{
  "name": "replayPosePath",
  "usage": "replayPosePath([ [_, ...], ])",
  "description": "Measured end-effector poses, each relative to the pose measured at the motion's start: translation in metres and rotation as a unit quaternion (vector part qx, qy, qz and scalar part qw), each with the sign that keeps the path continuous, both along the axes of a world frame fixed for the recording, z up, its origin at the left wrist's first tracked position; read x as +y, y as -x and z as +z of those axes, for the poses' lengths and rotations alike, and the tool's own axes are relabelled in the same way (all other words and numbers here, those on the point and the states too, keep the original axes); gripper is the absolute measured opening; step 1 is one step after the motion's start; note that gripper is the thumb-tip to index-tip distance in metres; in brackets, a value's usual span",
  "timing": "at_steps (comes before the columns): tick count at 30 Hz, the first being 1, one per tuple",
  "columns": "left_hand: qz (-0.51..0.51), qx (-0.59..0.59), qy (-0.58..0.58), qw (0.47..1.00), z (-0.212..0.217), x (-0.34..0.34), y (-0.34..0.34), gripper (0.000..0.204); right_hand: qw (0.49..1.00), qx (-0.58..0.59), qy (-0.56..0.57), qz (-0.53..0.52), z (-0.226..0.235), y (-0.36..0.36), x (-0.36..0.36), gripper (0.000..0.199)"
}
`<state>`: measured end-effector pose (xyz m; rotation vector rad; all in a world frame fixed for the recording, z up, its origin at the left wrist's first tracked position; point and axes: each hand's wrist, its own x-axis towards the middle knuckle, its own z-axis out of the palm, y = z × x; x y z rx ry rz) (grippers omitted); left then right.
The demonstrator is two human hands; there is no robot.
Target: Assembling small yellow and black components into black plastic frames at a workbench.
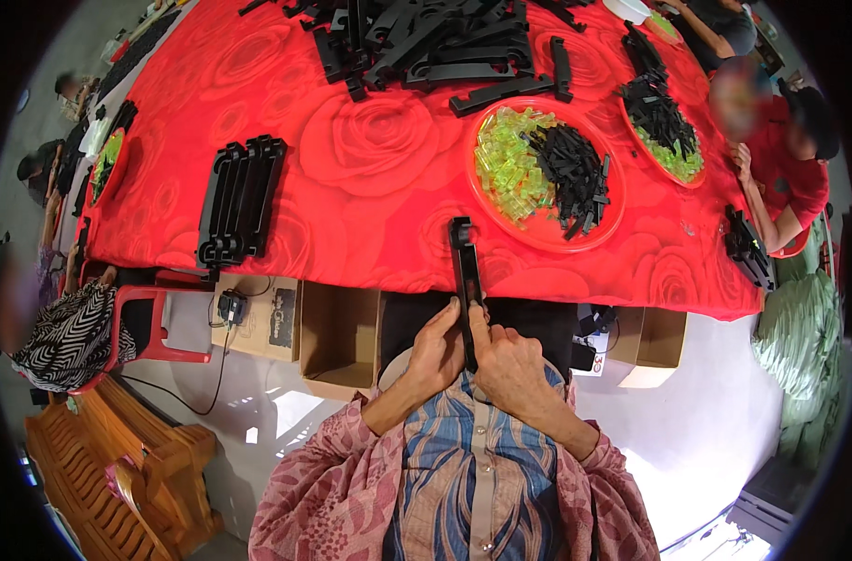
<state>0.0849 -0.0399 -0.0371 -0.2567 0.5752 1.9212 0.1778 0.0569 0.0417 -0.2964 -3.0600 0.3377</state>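
A long black plastic part (pixel 462 254) with a hooked far end stands out from my lap over the table's front edge. My left hand (pixel 435 353) grips its near half from the left side, thumb along it. From the right, my right hand (pixel 512 366) closes on the same part, with its index finger laid along the upper face. Beyond it lies a round red tray (pixel 614 217) holding clear yellow-green plastic pieces (pixel 506 161) on the left and small black strips (pixel 576 178) on the right. What my fingertips press underneath is hidden.
A row of similar black parts (pixel 242 201) lies to the left on the red rose-patterned cloth (pixel 370 140); a large heap (pixel 435 47) is at the back. Another loaded tray (pixel 664 131) sits at right, near a person in red (pixel 800 178). Cardboard boxes (pixel 340 337) stand under the table.
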Motion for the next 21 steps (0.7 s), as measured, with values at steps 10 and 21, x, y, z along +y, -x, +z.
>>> replayPosePath([
  [10,-0.018,0.013,0.034,0.999,-0.011,0.008,0.007,0.034,0.997,0.053,-0.039,-0.038,0.029,0.002,0.009,0.060],
  [21,-0.037,0.130,0.010,0.991,0.016,-0.001,0.000,0.037,0.992,0.103,0.040,-0.063,-0.003,0.006,0.019,0.072],
])
